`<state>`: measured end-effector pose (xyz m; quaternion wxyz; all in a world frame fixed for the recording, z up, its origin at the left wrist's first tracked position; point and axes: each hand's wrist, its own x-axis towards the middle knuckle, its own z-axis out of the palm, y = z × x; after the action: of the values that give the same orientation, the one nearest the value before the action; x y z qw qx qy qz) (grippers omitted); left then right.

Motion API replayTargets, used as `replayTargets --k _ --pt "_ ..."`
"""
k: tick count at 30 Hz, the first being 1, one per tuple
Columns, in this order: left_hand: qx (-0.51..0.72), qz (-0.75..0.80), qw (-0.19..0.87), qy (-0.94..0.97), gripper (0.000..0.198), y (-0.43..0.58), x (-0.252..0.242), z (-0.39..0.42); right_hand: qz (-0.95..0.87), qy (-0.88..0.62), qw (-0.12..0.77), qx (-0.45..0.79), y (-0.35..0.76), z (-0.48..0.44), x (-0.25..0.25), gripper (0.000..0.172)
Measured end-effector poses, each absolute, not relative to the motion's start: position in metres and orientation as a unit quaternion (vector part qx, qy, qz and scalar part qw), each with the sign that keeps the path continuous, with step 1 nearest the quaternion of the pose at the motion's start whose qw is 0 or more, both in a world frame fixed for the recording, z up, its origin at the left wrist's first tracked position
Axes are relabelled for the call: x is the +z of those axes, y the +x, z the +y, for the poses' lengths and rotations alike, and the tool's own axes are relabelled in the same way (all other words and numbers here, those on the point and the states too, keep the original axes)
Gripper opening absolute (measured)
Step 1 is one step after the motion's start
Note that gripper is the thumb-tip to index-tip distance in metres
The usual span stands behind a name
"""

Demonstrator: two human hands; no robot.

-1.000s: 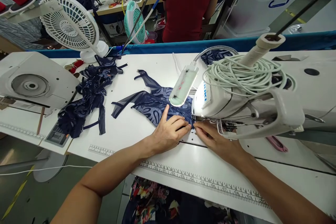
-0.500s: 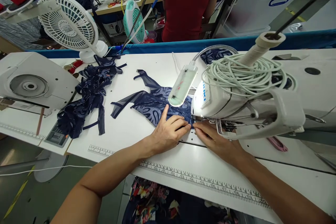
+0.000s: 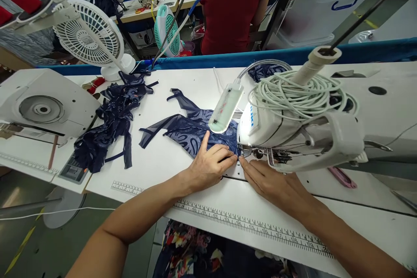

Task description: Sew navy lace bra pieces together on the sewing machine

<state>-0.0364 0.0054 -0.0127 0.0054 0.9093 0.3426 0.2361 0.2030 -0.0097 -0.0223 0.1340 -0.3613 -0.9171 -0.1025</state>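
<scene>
A navy lace garment piece [image 3: 185,132] with sheer straps lies on the white table, its right end at the needle area of a white sewing machine [image 3: 260,128]. My left hand [image 3: 211,163] rests on its lower right part, one finger stretched out and the others curled at the edge by the needle. From the other side, my right hand [image 3: 267,178] comes in under the machine head, fingers close together, tips at the fabric's corner. Both hands appear to grip that edge; the thumbs are mostly hidden. A lamp [image 3: 226,106] on a bendable neck hangs over the lace.
More navy lace pieces [image 3: 114,117] lie heaped to the left, beside a second machine [image 3: 48,104] and a white fan [image 3: 89,32]. A printed ruler [image 3: 247,226] runs along the front edge. Pink-handled snips [image 3: 342,178] lie right. A person in red [image 3: 233,13] sits beyond.
My right hand has drawn slightly down from the machine head, its fingertips still at the fabric's corner. My left hand and the lace look nearly unchanged. The view has shifted a little.
</scene>
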Motion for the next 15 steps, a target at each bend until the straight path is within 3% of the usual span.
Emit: replayTargets --k 5,15 --pt "0.224 0.351 -0.005 0.909 0.036 -0.0337 -0.0081 0.0041 -0.915 -0.362 0.145 -0.101 0.1992 -0.0102 -0.016 0.039" --pt "0.207 0.311 -0.127 0.919 0.022 -0.0287 -0.0092 0.0006 -0.878 -0.437 0.178 0.077 0.2038 -0.0057 -0.0142 0.038"
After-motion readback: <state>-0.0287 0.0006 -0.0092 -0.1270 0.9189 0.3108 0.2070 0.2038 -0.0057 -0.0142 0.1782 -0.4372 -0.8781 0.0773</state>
